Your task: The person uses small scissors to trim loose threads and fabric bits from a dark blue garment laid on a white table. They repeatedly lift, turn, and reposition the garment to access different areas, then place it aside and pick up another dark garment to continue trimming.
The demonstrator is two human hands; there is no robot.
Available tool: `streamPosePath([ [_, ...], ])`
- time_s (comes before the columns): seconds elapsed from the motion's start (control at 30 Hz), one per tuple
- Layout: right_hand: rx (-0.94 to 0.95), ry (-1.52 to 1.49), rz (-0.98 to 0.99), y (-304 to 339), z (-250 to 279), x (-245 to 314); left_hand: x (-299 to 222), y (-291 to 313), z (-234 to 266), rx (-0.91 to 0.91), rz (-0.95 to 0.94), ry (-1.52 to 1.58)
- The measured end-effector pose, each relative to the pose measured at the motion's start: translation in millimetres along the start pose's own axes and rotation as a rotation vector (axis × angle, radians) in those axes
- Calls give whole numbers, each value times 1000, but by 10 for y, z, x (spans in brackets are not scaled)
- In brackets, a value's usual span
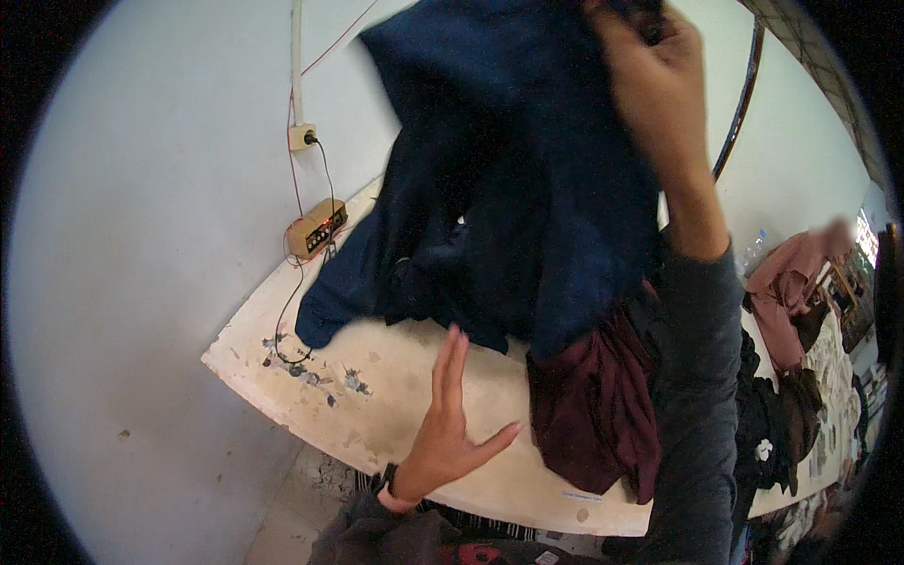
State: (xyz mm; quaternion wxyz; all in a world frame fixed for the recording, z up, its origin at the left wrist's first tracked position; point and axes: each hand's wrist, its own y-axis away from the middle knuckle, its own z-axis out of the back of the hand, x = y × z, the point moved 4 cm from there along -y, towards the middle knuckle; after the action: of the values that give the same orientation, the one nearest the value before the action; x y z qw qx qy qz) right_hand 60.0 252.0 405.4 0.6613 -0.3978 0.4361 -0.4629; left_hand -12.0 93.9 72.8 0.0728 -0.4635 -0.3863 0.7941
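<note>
The right hand (650, 71) grips a navy garment (508, 179), lifted but apparently half unfolded; the left hand (452, 424), fingers spread, hovers above the table (377, 405).

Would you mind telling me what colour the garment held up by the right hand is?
Dark navy blue garment, seen best in the head view.

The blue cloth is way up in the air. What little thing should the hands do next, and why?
Probably the left hand should take the hanging blue cloth by its lower edge. The right hand alone grips it up high, the left is open and empty just below, and the cloth's bottom sags bunched on the table.
</note>
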Motion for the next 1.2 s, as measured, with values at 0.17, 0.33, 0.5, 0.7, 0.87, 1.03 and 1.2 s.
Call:
streamPosePath([
  [0.17, 27, 61, 4, 470, -204, 593, -45, -307, -287, -93, 131, 119],
  [0.33, 237, 352, -417, 1011, 71, 372, 49, -13, -12, 60, 295, 289],
  [0.5, 496, 11, -834, 1883, 293, 264, 123, 436, 434, 241, 439, 252],
  [0.7, 1474, -1287, -1029, 2652, 315, 1268, 192, 484, 998, 292, 492, 211],
  [0.87, 1935, -403, -651, 2070, 152, 697, 50, -464, 1708, 78, 281, 89],
  [1.03, 412, 1235, -222, 555, 1087, -402, -537, -2183, 2112, -110, -79, -316],
  [1.2, 173, 1220, -225, 127, 1764, 306, -1064, -2190, 2134, -415, -692, -638],
])
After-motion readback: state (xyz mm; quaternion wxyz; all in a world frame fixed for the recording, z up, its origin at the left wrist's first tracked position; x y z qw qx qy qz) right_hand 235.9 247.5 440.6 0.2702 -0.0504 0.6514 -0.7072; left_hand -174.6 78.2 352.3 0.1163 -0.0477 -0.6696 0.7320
